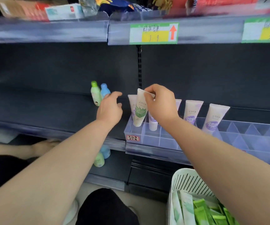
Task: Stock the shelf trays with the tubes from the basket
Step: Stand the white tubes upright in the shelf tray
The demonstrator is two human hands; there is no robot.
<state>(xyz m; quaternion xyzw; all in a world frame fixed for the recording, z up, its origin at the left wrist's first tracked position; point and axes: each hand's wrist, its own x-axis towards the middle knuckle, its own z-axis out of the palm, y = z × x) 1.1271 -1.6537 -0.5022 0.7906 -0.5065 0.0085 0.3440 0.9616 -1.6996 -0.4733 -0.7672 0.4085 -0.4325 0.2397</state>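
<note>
My right hand (161, 105) pinches the flat top end of a white tube with a green leaf label (140, 109). That tube stands cap down in the leftmost compartment of the clear shelf tray (153, 140). Several white tubes with purple labels (192, 112) stand upright in compartments further right. My left hand (110, 109) hovers open just left of the tray, holding nothing. The white slotted basket (186, 181) sits at the lower right and holds more green tubes (202, 211).
A green bottle (95, 93) and a blue bottle (104, 90) stand on the dark shelf behind my left hand. Two similar bottles (102, 157) sit on the shelf below. Price tags (153, 33) hang on the upper shelf rail. More tray compartments (252, 132) stretch right.
</note>
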